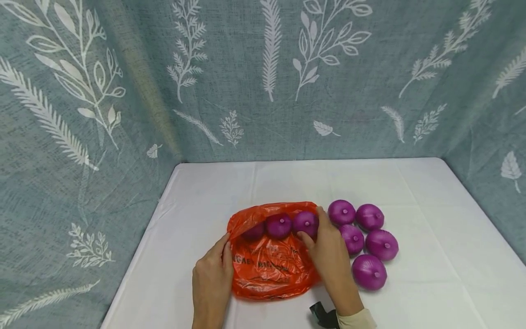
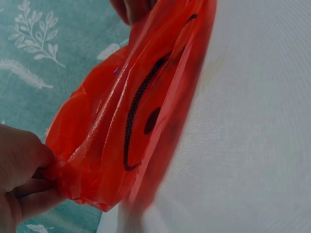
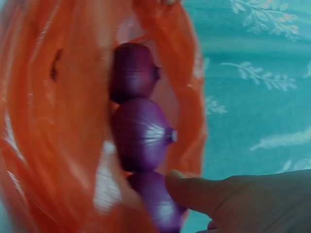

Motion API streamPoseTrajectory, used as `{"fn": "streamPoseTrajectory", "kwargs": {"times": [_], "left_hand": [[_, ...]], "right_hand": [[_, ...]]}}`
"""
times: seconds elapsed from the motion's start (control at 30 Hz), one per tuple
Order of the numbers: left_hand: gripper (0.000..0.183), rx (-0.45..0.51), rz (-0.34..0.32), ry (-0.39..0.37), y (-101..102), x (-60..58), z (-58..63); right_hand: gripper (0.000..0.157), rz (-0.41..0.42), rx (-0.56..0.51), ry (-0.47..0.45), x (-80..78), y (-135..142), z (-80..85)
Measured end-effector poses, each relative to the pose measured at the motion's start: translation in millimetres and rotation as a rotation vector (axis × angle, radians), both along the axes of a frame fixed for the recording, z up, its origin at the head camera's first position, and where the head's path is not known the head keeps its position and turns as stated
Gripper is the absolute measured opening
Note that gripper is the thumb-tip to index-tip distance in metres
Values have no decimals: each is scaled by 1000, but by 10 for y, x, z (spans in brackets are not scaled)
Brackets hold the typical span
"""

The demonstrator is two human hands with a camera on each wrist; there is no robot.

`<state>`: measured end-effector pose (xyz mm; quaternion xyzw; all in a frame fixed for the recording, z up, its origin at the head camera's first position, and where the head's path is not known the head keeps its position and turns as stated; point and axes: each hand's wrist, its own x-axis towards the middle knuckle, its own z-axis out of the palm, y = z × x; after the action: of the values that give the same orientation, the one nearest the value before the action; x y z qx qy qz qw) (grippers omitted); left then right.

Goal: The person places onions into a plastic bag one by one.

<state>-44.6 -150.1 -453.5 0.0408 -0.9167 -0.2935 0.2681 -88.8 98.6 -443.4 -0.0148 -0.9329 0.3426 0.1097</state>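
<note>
An orange-red plastic bag with dark printing lies on the table, its mouth open on the far side. Three purple onions sit in a row in that mouth: one partly under the bag's film, a middle onion and a right-hand onion. My left hand pinches the bag's left edge between thumb and fingers, as the left wrist view also shows. My right hand grips the right-hand onion at the bag's right side. In the right wrist view the thumb lies against this onion; the other fingers are mostly hidden.
Several loose purple onions lie clustered on the white-covered table, just right of my right hand. A black object is beside my right wrist. Blue-green leaf-patterned cloth stands behind the table and along its sides.
</note>
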Motion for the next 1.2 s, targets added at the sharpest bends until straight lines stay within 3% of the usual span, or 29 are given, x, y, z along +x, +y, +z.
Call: {"fn": "streamPoseTrajectory", "kwargs": {"times": [0.4, 0.77, 1.07, 1.2], "left_hand": [[28, -2, 12, -19, 8, -14, -8], [28, -7, 3, -1, 12, -26, 1], [27, 1, -2, -4, 10, -41, 0], [27, 2, -2, -17, 14, -43, 0]], "right_hand": [[73, -82, -17, -6, 143, 373, 301], [75, -245, -13, 4, 307, 960, 466], [78, -377, 3, -22, 486, 1359, 405], [79, -376, -19, -36, 581, 1459, 321]]}}
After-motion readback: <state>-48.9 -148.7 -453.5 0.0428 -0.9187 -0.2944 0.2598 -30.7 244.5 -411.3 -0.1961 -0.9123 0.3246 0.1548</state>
